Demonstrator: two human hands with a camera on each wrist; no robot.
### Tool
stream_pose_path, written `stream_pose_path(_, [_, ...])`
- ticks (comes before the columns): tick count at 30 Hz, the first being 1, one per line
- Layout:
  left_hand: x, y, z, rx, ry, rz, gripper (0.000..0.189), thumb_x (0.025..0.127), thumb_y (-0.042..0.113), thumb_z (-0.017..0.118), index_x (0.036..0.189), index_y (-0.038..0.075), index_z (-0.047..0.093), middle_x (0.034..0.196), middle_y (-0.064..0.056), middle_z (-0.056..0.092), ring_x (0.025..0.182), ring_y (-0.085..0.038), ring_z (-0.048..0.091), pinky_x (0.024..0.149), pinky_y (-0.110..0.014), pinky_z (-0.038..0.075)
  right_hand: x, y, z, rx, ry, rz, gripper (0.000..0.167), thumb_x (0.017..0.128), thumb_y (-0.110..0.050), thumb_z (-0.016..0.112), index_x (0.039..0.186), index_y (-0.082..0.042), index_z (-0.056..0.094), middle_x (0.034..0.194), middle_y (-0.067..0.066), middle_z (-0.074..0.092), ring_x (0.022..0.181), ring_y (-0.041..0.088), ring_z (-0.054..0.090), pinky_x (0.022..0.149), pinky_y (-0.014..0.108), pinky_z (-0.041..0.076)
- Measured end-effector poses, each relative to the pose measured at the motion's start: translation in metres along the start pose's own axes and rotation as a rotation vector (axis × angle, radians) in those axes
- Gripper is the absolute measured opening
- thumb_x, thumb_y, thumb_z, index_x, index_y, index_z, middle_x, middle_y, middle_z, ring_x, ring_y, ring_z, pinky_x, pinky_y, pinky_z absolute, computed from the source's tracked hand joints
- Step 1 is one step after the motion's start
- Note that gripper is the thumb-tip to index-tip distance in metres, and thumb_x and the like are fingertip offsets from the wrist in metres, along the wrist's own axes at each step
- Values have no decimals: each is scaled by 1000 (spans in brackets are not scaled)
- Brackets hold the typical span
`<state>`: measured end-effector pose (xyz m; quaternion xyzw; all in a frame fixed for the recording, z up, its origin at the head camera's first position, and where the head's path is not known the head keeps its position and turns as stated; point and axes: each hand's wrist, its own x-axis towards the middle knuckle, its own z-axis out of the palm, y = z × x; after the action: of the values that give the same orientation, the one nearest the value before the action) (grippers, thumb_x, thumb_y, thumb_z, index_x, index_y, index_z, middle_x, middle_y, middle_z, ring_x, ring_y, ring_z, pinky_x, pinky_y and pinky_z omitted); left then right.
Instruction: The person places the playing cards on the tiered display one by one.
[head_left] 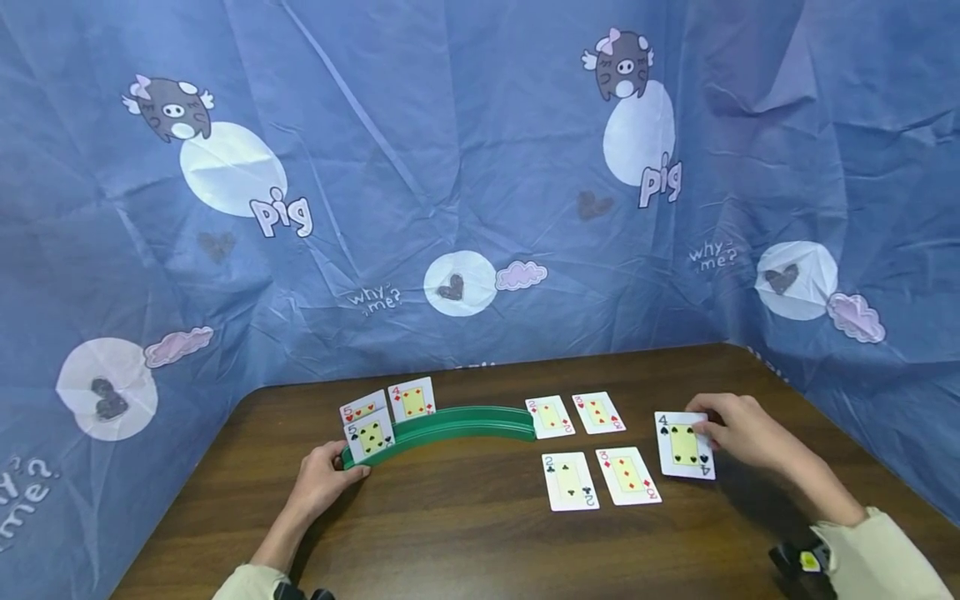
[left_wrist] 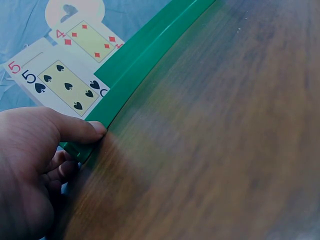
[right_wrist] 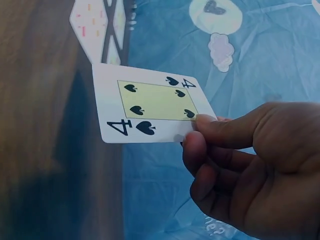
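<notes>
My left hand (head_left: 321, 482) grips the left end of a curved green card holder (head_left: 465, 423), thumb on its front edge. Upright in the holder's left part stand a five of spades (head_left: 371, 437), a five of hearts (head_left: 363, 407) partly hidden behind it, and a four of diamonds (head_left: 412, 401). On the right, my right hand (head_left: 742, 429) pinches a four of spades (head_left: 684, 446) by one edge between thumb and fingers. The right wrist view shows that card (right_wrist: 155, 102) held face up above the table.
Between holder and right hand lie a two of diamonds (head_left: 550, 416), a three of hearts (head_left: 598, 412), a two of clubs (head_left: 571, 482) and a three of diamonds (head_left: 628, 476), face up. The brown wooden table (head_left: 450, 533) ends at a blue patterned cloth (head_left: 390, 183).
</notes>
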<state>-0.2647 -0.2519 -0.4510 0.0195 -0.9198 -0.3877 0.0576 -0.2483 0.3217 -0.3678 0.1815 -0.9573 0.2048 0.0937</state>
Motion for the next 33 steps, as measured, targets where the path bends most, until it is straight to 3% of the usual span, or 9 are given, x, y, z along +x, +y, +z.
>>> stream_pose_path(9, [-1,-1,-1,6,11,8,44,80,11,77,118,-9,65,111,-24,67,93,-23,61,76,-31,47,24,-27,-10,50,61,-68,12,91,0,64,101,-3,69,72,-1,62,61,2,50,56,21,40])
stream_pose_path(21, [-1,-1,2,1,20,16,42,79,11,78,114,-8,67,109,-23,67,93,-23,61,74,-29,46,68,-72,4,189,128,-90,13,95,-4,63,106,-4,70,77,7,66,63,9,57,57,22,44])
stream_pose_path(28, [-1,0,0,2,3,-4,43,81,12,77,118,-8,66,114,-24,66,97,-25,60,82,-36,49,88,-96,13,268,120,-102,16,96,-4,62,110,-2,69,78,8,66,65,12,59,60,23,50])
stream_pose_path(33, [-1,0,1,9,13,5,43,80,12,78,117,-8,66,112,-23,66,95,-24,60,79,-34,48,98,-112,23,289,96,-124,15,96,-6,62,109,-4,69,77,6,66,66,16,60,60,23,49])
